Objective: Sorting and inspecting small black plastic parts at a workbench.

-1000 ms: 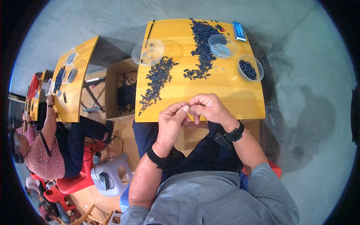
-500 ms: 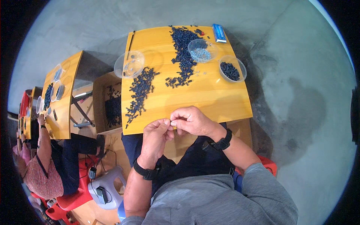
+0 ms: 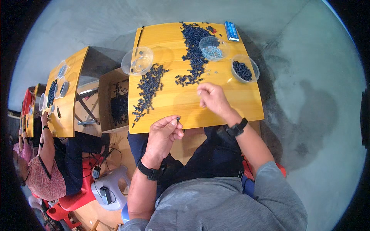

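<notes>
From my head, the wide fisheye view faces down and forward over my grey shirt (image 3: pixel 223 204), near my fingers (image 3: pixel 205 89), taking in the whole surface (image 3: pixel 244 104) ahead and, farther off at left, a second surface (image 3: pixel 70 115).

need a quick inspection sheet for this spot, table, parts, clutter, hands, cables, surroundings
Surface: yellow table, wood-grained
Job's things: small dark part; left heap and right heap of black parts; three see-through tubs, the right one holding black parts
Clutter: blue box, far right corner; dark-and-red item nearby
Hands: left hand pinches the dark part; right hand curled over the table, contents uncertain
Cables: dark cables and black adapter at the pale stool
Surroundings: cardboard box of black parts left of the table; co-worker at another table
</notes>
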{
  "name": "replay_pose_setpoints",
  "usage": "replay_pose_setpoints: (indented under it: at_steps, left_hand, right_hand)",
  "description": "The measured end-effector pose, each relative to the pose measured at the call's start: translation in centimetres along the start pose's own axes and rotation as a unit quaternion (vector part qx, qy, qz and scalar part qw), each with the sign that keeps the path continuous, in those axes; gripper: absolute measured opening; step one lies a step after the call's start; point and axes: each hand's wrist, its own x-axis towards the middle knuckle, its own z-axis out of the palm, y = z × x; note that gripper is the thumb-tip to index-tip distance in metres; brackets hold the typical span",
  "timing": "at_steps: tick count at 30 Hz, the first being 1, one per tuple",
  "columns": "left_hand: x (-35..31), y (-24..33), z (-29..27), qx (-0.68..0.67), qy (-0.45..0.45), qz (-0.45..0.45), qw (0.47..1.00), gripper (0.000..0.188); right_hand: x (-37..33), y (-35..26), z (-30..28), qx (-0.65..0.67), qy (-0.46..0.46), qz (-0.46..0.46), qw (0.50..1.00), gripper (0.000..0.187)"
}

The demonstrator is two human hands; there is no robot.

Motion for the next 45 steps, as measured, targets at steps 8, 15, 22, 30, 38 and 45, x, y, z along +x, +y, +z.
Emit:
replay_pose_setpoints:
  at_steps: [8, 15, 22, 30, 38, 45]
  left_hand:
    - [-0.1, -0.4, 0.1, -0.034, -0.022, -0.009, 0.999, 0.015]
    - [0.0, -0.5, -0.3, -0.05, -0.025, -0.025, 0.998, 0.015]
    - [0.6, -0.7, -0.2, -0.066, -0.048, -0.01, 0.997, 0.017]
    - [0.6, -0.8, -0.4, -0.078, -0.055, -0.013, 0.995, 0.017]
    - [0.7, -1.1, -0.8, -0.035, -0.026, -0.046, 0.998, 0.016]
    - [0.7, -1.8, -1.5, 0.018, -0.005, -0.035, 0.999, 0.014]
  right_hand:
    - [6.2, 4.8, -4.8, -0.362, 0.138, -0.105, 0.916, 0.011]
    - [7.0, 5.0, -3.3, -0.417, 0.162, -0.124, 0.886, 0.015]
    - [8.1, 5.5, -3.4, -0.488, 0.173, -0.12, 0.847, 0.013]
    - [8.0, 5.9, -3.8, -0.459, 0.16, -0.091, 0.869, 0.014]
    - [7.3, 5.7, -4.3, -0.397, 0.156, -0.086, 0.9, 0.014]
    - [7.5, 4.8, -3.3, -0.401, 0.16, -0.081, 0.898, 0.015]
